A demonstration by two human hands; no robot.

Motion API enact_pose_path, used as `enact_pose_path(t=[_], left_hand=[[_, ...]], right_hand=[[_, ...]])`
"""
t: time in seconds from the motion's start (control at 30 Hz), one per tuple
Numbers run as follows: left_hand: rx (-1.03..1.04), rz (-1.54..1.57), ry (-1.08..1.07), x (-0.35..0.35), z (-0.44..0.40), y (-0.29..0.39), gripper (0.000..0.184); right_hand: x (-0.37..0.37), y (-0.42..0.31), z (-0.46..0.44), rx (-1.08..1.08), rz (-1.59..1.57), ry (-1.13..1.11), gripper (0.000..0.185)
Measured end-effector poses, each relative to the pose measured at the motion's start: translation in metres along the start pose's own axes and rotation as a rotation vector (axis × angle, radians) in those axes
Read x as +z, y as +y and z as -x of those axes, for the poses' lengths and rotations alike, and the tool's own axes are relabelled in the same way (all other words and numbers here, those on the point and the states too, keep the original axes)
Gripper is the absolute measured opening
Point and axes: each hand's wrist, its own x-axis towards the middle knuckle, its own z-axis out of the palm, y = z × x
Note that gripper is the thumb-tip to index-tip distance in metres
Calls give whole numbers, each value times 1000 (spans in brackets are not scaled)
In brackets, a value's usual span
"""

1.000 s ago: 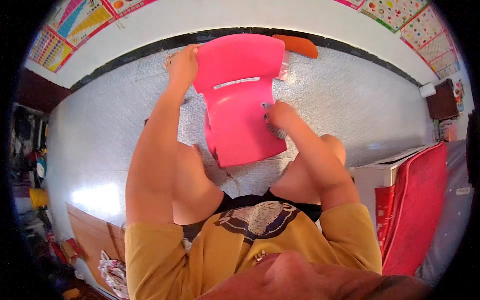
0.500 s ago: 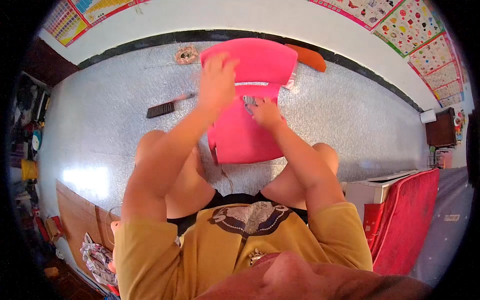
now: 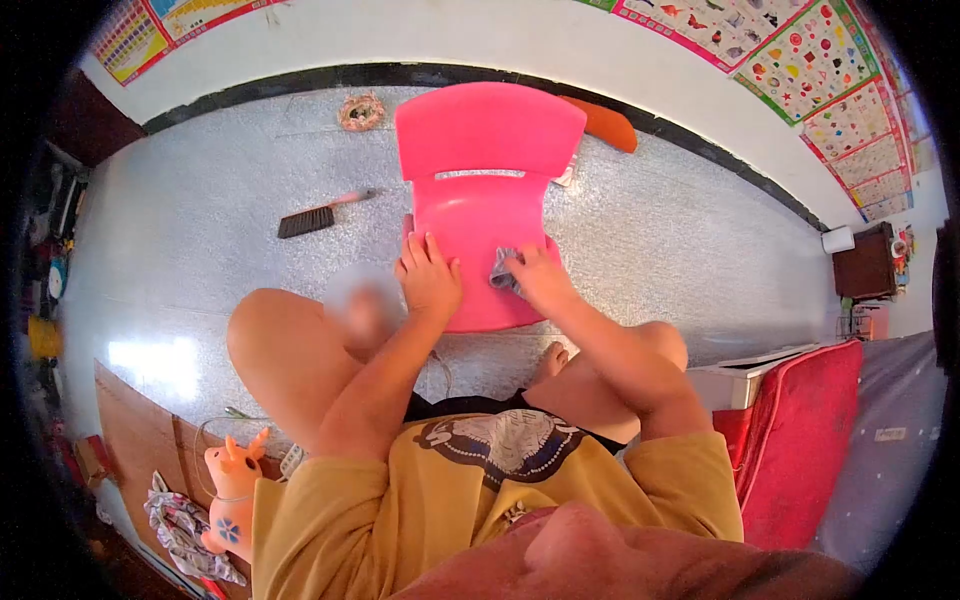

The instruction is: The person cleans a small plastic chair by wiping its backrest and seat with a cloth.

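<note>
A pink plastic chair point(image 3: 482, 215) stands upright between my knees, its backrest on the far side. My right hand point(image 3: 543, 280) is closed around a small grey cloth point(image 3: 505, 270), which it presses on the right part of the seat. On the seat's left side rests my left hand point(image 3: 430, 277), its fingers stretched out and nothing in them.
Left of the chair, a black-bristled brush point(image 3: 307, 222) lies on the floor point(image 3: 690, 230). A woven ring point(image 3: 360, 112) and an orange piece point(image 3: 605, 125) are near the wall. An orange animal toy point(image 3: 232, 490) and a red padded board point(image 3: 805, 440) flank me.
My left hand has come down from the backrest to the seat's left side. My right hand has drawn the cloth nearer to me along the seat. The orange toy has come into view.
</note>
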Motion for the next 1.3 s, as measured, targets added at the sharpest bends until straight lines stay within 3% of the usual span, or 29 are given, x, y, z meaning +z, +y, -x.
enact_pose_path(t=[0.13,0.23,0.33,0.53,0.6,0.7,1.17,1.3], left_hand=[[23,-2,-22,-5,-15,0,75],[34,8,-29,3,-29,1,74],[40,-6,3,9,-45,1,75],[8,-18,-23,13,-52,5,76],[3,-22,-26,15,-52,6,75],[7,-28,-25,15,-52,5,75],[10,-27,-13,13,-56,4,73],[2,-19,-16,10,-56,6,73]], right_hand=[[-3,37,-37,30,196,-53,31],[-19,39,-84,258,140,7,37],[19,55,-103,454,75,189,37],[57,35,-43,151,386,328,30],[26,-12,-12,218,253,88,32],[5,-45,16,228,288,-29,34],[43,49,-111,407,419,224,49],[43,25,-79,372,301,72,48]])
